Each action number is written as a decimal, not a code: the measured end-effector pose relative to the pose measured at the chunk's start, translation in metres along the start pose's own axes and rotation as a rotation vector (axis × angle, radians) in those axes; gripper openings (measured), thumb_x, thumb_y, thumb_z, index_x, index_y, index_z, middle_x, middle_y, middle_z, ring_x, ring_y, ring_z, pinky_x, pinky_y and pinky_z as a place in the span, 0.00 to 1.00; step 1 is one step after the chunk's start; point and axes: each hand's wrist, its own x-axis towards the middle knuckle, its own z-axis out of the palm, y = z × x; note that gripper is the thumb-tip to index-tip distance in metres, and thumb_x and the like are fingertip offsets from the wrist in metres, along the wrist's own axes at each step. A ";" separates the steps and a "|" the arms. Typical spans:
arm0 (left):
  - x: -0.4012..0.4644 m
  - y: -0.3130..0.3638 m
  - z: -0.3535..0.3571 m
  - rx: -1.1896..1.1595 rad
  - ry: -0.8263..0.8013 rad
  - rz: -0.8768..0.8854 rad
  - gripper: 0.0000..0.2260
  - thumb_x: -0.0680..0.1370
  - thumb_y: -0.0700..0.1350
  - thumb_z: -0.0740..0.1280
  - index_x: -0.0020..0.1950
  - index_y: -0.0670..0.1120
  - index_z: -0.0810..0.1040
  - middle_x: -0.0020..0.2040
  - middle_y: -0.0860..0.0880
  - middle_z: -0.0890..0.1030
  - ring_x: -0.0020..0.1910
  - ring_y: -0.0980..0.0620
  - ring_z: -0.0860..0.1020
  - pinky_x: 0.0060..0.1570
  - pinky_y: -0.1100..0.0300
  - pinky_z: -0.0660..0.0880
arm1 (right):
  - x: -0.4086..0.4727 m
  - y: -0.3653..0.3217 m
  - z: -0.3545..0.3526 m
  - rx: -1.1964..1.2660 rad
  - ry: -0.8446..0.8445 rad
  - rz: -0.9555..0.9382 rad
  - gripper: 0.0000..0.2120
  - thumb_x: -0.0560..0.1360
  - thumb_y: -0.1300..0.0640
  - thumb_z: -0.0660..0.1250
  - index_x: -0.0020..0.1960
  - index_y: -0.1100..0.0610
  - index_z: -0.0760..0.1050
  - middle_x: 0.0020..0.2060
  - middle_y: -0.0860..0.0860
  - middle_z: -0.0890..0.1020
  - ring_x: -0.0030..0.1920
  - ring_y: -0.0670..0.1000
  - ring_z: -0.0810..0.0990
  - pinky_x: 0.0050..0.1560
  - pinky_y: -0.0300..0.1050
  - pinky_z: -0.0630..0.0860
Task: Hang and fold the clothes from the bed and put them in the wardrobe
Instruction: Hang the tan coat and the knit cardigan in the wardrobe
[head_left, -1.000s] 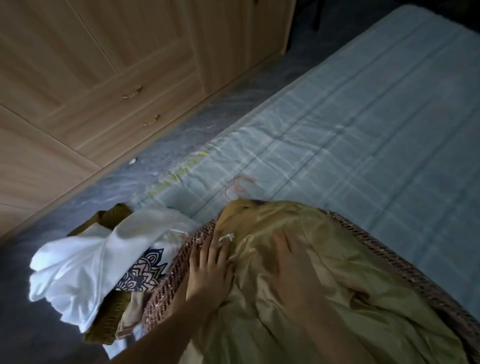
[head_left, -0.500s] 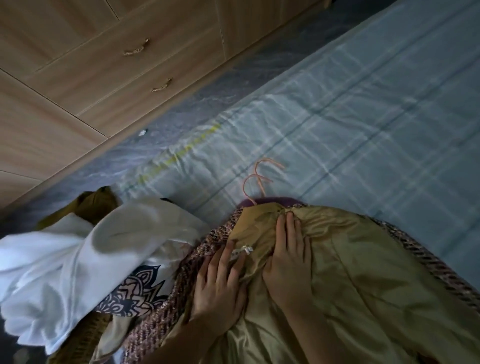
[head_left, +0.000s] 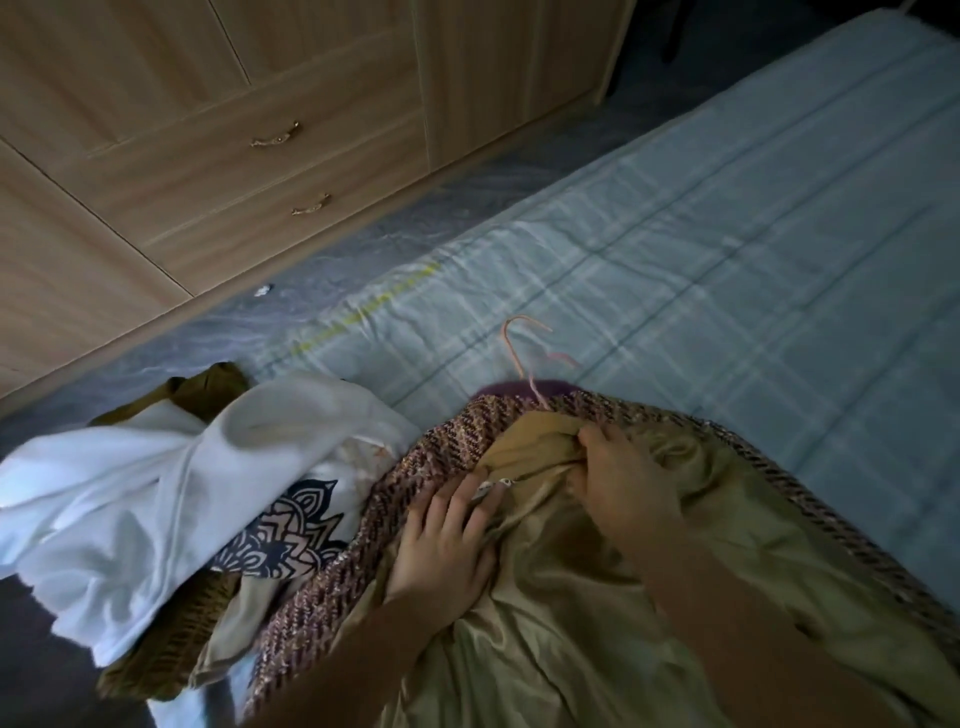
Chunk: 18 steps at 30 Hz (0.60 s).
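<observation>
Two hands are at work on one garment, a tweed jacket (head_left: 415, 457) laid lining-up at the near edge of the bed (head_left: 727, 270); its gold satin lining (head_left: 597, 623) is spread toward the viewer and its collar end lies farthest away. The left hand (head_left: 441, 545) is laid flat, fingers nearly straight, pressing the lining beside a small white label (head_left: 488, 488); nothing is gripped by it. The right hand (head_left: 623, 488) is curled, and a bunch of lining near the collar is pinched in it. A thin pink hanger (head_left: 524, 358) shows at the collar, its hook lying on the sheet; whether its shoulders are seated inside the jacket cannot be told.

The jacket is judged fairly heavy and soft, the tweed coarse enough to be held firmly; the satin is judged slippery and apt to slide off the wire, so hold is best taken at the hook and the tweed collar rather than the lining. A white garment (head_left: 156, 493) with a dark mandala print is heaped just left, overhanging the bed's corner, and could be dragged off. Open sheet lies beyond and to the right; the wardrobe (head_left: 208, 130), doors closed, stands across a narrow strip of floor.
</observation>
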 end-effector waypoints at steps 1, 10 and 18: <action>-0.003 0.002 -0.005 -0.021 -0.015 0.045 0.26 0.75 0.55 0.60 0.73 0.51 0.69 0.71 0.48 0.69 0.66 0.45 0.71 0.67 0.46 0.61 | -0.012 0.006 -0.002 -0.027 -0.004 0.023 0.14 0.80 0.53 0.57 0.65 0.52 0.66 0.60 0.53 0.75 0.60 0.56 0.74 0.53 0.52 0.75; -0.063 0.051 -0.106 -0.462 -0.097 0.265 0.14 0.80 0.53 0.56 0.64 0.51 0.68 0.59 0.53 0.72 0.59 0.52 0.71 0.56 0.55 0.71 | -0.157 0.043 -0.033 -0.183 0.058 0.078 0.16 0.80 0.48 0.53 0.66 0.48 0.68 0.57 0.47 0.79 0.55 0.51 0.79 0.55 0.48 0.76; -0.066 0.097 -0.253 -0.229 -0.074 0.233 0.16 0.75 0.57 0.62 0.60 0.53 0.70 0.55 0.49 0.79 0.56 0.46 0.78 0.49 0.53 0.73 | -0.276 0.036 -0.159 -0.169 0.415 -0.014 0.15 0.60 0.54 0.76 0.42 0.53 0.74 0.33 0.49 0.79 0.30 0.52 0.79 0.26 0.40 0.62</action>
